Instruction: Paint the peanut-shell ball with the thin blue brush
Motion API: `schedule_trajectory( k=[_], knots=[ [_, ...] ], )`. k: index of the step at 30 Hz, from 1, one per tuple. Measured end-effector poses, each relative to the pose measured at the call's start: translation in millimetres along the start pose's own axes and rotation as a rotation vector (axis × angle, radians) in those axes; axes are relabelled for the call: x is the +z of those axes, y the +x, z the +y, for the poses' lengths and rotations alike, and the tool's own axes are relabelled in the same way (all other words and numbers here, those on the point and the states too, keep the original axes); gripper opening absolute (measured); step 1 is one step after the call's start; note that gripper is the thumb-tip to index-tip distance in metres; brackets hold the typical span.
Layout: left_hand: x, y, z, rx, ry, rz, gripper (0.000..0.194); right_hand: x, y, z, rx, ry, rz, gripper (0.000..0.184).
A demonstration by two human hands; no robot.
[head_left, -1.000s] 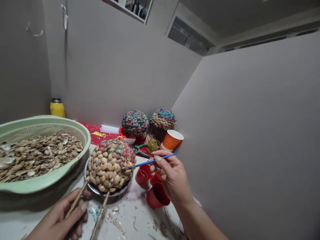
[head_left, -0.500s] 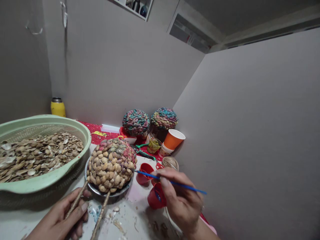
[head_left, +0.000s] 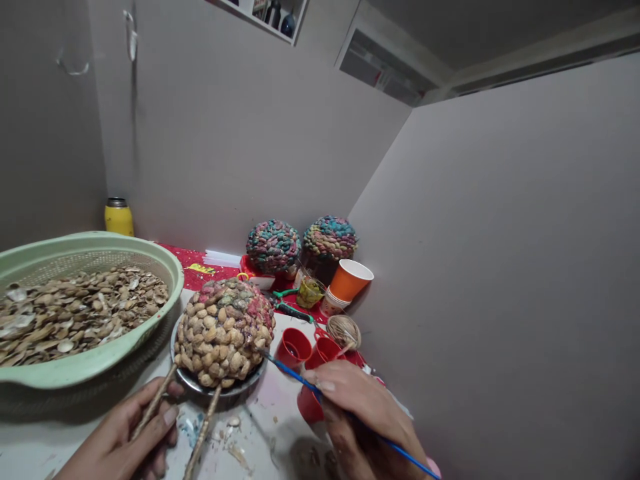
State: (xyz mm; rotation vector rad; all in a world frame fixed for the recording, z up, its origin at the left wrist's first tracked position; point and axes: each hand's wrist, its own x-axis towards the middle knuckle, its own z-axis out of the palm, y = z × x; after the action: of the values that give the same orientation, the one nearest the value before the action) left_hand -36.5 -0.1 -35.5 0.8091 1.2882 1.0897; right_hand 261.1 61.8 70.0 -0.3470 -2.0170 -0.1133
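A ball covered in peanut shells point(head_left: 223, 330), partly painted red and green on top, rests in a metal bowl point(head_left: 227, 388) on two twine-wrapped sticks. My left hand point(head_left: 123, 440) is closed round the left stick point(head_left: 153, 403) at the bottom left. My right hand point(head_left: 367, 417) pinches a thin blue paintbrush point(head_left: 293, 374), whose tip touches the ball's lower right side. Small red paint cups point(head_left: 295, 345) stand just behind the brush.
A green colander full of shells point(head_left: 75, 313) fills the left. Two painted shell balls point(head_left: 273, 245), an orange paper cup point(head_left: 349, 280), a twine roll point(head_left: 343, 331), scissors and a yellow flask point(head_left: 119, 216) stand toward the back corner. Shell bits litter the white tabletop.
My right hand dropped lower and nearer to me, swinging the brush handle down to the right; the tip went from the ball's right side to a red cup and back to the ball.
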Motion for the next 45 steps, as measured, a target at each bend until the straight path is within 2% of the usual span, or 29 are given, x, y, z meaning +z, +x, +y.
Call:
schedule_trajectory(
  k=[5,9,12,14,16,19,21,23,29,32,34,37,40,42,45],
  knots=[
    [-1.0,-2,3,-0.028,0.028,-0.036,0.086,-4,-2,-2,0.018,-0.058,-0.025,0.036],
    [-3.9,-1,0,-0.015,0.02,-0.048,0.078,-6,-4,-5,0.056,-0.002,-0.075,0.039],
    [-4.3,-1,0,-0.003,0.024,-0.062,0.075,-6,-5,-11,0.096,0.034,-0.052,0.042],
    [-3.7,-2,2,0.001,0.023,-0.065,0.073,-3,-4,-13,0.104,0.054,-0.009,0.04],
    [-2.7,-2,3,-0.004,0.02,-0.054,0.074,3,-2,-11,0.144,0.08,0.088,0.034],
    [-1.1,-3,2,0.015,0.01,-0.018,0.076,12,-1,-3,0.327,0.156,0.247,0.02],
    [-0.2,-3,1,0.017,0.008,-0.03,0.076,16,-2,4,0.464,0.199,0.307,0.014],
    [0.7,-3,-1,0.011,0.01,-0.033,0.075,16,-4,9,0.546,0.211,0.346,0.01],
    [3.0,-4,6,-0.017,0.01,-0.03,0.081,17,0,5,0.582,0.364,0.339,0.008],
    [3.0,-4,9,-0.03,0.012,-0.034,0.079,19,1,6,0.602,0.307,0.352,0.006],
    [2.5,-3,6,-0.036,0.011,-0.031,0.079,19,-3,8,0.594,0.239,0.37,0.006],
    [0.7,0,-4,-0.004,-0.001,0.006,0.079,19,-9,10,0.501,0.188,0.357,0.015],
    [-1.7,2,-11,0.026,-0.014,0.027,0.073,15,-9,6,0.304,0.134,0.249,0.029],
    [-3.0,2,-10,0.019,-0.005,-0.001,0.069,10,-6,2,0.179,0.075,0.138,0.034],
    [-3.2,-1,-4,-0.006,0.013,-0.063,0.068,3,-2,-3,0.082,0.013,0.037,0.039]
  ],
)
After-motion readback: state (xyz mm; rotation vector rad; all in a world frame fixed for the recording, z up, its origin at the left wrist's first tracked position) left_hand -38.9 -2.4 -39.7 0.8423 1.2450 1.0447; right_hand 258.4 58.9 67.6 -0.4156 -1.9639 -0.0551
